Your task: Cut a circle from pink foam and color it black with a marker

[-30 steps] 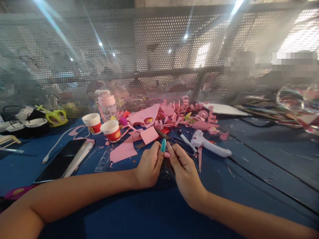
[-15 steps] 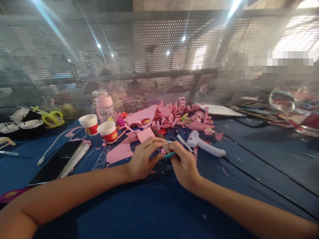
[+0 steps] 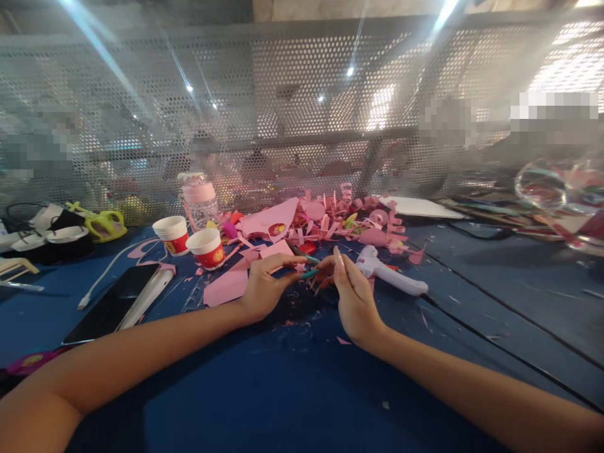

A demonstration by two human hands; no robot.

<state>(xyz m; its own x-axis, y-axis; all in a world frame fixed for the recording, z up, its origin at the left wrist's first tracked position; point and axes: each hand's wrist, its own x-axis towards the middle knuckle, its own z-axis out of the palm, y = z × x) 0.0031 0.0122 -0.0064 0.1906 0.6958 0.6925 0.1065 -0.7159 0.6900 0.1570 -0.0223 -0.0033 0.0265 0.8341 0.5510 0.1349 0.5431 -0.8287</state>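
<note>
Pink cut pieces [image 3: 325,220] lie heaped beyond the hands; a flat pink sheet [image 3: 226,288] lies partly behind the left hand [image 3: 262,286]. Both hands are raised over the desk [image 3: 236,396], close together, with fingertips almost meeting; the thumb of the right hand [image 3: 357,296] points up. Whether they grip a small piece cannot be told, as the fingertips are blurred.

The step in hand appears to be fine fingertip work. Steady both forearms on the desk. Grip with the soft part of the fingertips, as long nails [image 3: 309,274] could mark thin material. Support a small piece from both sides and avoid bending it. Mind the white corded tool [image 3: 399,277] just right of the hands; its shape suggests a glue gun, so treat its head as hot.

Surface: dark blue, with flecks and a small pink scrap [image 3: 343,341] on the near side of the right hand. Left of the hands stand a front paper cup [image 3: 206,249] and a rear paper cup [image 3: 170,236]; a black phone [image 3: 111,306] lies farther left. Room: a perforated screen [image 3: 302,56] rises beyond the hands, with bright lights showing at it
</note>
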